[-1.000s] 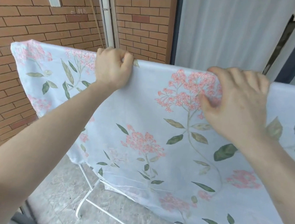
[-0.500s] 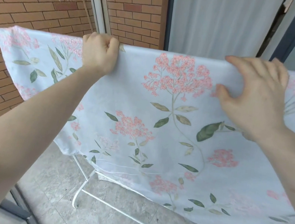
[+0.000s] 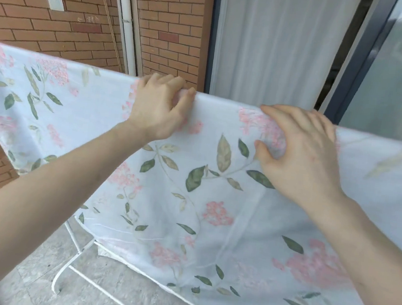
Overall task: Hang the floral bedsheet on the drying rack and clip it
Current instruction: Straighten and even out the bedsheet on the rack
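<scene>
Floral bedsheet (image 3: 189,201) draped across frame centre over drying rack (image 3: 66,272), top fold gripped by curled left hand (image 3: 158,108), right hand (image 3: 300,153) pressing on it with fingers spread, loosely bent.

left hand (image 3: 158,112) curled gripping, right hand (image 3: 302,154) spread flat, both arms outstretched.
</scene>
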`<state>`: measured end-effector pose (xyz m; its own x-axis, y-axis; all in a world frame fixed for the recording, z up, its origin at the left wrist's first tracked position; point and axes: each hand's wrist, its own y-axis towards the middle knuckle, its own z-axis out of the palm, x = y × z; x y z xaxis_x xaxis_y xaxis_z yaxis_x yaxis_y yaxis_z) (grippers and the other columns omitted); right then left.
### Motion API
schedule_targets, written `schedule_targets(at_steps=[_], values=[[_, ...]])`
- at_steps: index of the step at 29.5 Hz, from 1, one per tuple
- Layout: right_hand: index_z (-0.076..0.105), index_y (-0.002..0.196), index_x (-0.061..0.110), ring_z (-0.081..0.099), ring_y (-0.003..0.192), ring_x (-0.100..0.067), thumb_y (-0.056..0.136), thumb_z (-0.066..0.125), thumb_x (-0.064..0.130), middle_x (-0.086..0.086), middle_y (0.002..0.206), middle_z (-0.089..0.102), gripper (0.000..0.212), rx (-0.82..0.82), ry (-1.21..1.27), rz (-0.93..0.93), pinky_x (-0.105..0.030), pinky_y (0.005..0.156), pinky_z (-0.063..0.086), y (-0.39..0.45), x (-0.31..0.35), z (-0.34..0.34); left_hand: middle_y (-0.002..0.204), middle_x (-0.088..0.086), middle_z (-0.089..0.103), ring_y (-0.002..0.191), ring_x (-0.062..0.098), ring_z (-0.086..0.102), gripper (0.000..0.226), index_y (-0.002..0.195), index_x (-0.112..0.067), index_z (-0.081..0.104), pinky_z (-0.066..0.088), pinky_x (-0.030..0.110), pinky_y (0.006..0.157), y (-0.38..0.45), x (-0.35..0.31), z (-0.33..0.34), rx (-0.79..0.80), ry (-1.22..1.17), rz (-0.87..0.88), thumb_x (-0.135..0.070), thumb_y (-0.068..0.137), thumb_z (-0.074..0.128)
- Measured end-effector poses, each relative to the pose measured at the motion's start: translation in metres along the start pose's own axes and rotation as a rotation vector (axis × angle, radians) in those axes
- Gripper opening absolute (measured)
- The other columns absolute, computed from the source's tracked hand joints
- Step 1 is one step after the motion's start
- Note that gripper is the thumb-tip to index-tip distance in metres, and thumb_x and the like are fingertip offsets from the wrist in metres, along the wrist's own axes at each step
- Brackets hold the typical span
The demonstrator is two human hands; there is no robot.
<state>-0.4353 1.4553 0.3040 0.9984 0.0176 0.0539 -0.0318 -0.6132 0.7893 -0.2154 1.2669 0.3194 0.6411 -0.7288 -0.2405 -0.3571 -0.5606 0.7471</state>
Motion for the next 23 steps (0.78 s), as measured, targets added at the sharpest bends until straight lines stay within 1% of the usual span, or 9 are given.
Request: schedule_targets(at_steps=[3,6,8,10,12,15,18,20,23], values=[[0.06,0.138,0.025,0.055,0.124,-0.023,0.086,0.07,0.031,0.007,0.135,0.061,0.053,-0.007,0.007,-0.021,-0.039,0.118,0.028,-0.021,-0.04,-0.029,0.08,-0.013,0.045,0.088,0.021,0.046,0.021,0.084,-0.031,0.042,0.037,0.046,0.099,-0.013,-0.073,0.021,-0.031,-0.056,0.065,-0.04,0.102,0.044],[0.06,0.137,0.026,0.055,0.123,-0.023,0.086,0.07,0.031,0.008,0.135,0.061,0.052,-0.016,0.02,-0.026,-0.037,0.117,0.028,-0.033,-0.066,-0.048,0.084,-0.013,0.045,0.088,0.019,0.042,0.018,0.088,-0.032,0.042,0.035,0.044,0.1,-0.021,-0.124,0.033,-0.053,-0.07,0.074,-0.039,0.103,0.047],[0.061,0.137,0.026,0.055,0.124,-0.023,0.086,0.07,0.031,0.008,0.135,0.061,0.052,-0.02,0.029,-0.023,-0.038,0.117,0.029,-0.043,-0.082,-0.06,0.088,-0.014,0.05,0.091,0.018,0.043,0.018,0.091,-0.03,0.051,0.034,0.044,0.103,-0.025,-0.155,0.04,-0.039,-0.084,0.069,-0.042,0.102,0.045],[0.061,0.137,0.026,0.055,0.125,-0.024,0.086,0.069,0.032,0.008,0.136,0.061,0.052,-0.03,0.039,-0.009,-0.039,0.117,0.029,-0.05,-0.094,-0.07,0.097,-0.012,0.061,0.096,0.019,0.049,0.027,0.104,-0.027,0.064,0.033,0.043,0.105,-0.026,-0.184,0.046,0.008,-0.121,0.118,-0.044,0.102,0.043],[0.061,0.136,0.026,0.054,0.126,-0.023,0.085,0.069,0.032,0.008,0.137,0.061,0.052,-0.04,0.038,0.012,-0.04,0.118,0.029,-0.058,-0.105,-0.08,0.102,-0.011,0.063,0.099,0.019,0.051,0.032,0.112,-0.025,0.067,0.033,0.04,0.104,-0.029,-0.212,0.053,0.041,-0.144,0.17,-0.044,0.102,0.043],[0.063,0.134,0.024,0.054,0.124,-0.022,0.086,0.07,0.03,0.009,0.135,0.062,0.049,-0.078,0.047,0.056,-0.039,0.117,0.029,-0.069,-0.12,-0.095,0.097,-0.008,0.06,0.097,0.023,0.051,0.032,0.109,-0.023,0.065,0.033,0.04,0.103,-0.031,-0.232,0.064,0.025,-0.107,0.164,-0.044,0.102,0.043],[0.062,0.134,0.024,0.055,0.124,-0.023,0.085,0.07,0.027,0.008,0.132,0.063,0.05,-0.088,0.036,0.108,-0.04,0.12,0.026,-0.08,-0.138,-0.108,0.097,-0.005,0.059,0.097,0.026,0.049,0.034,0.108,-0.019,0.063,0.031,0.041,0.104,-0.031,-0.227,0.069,-0.004,-0.06,0.146,-0.044,0.102,0.041],[0.06,0.137,0.025,0.053,0.126,-0.025,0.084,0.07,0.029,0.006,0.133,0.061,0.054,-0.082,-0.025,0.134,-0.039,0.124,0.02,-0.087,-0.148,-0.115,0.095,-0.006,0.053,0.096,0.026,0.048,0.035,0.107,-0.017,0.061,0.03,0.041,0.105,-0.03,-0.223,0.069,-0.009,-0.052,0.123,-0.044,0.102,0.04],[0.057,0.139,0.024,0.049,0.126,-0.028,0.084,0.068,0.034,0.002,0.131,0.059,0.058,-0.07,-0.129,0.181,-0.042,0.125,0.016,-0.09,-0.159,-0.122,0.094,-0.008,0.049,0.097,0.026,0.046,0.034,0.104,-0.017,0.06,0.029,0.041,0.107,-0.025,-0.223,0.069,0.003,-0.064,0.094,-0.044,0.101,0.04]])
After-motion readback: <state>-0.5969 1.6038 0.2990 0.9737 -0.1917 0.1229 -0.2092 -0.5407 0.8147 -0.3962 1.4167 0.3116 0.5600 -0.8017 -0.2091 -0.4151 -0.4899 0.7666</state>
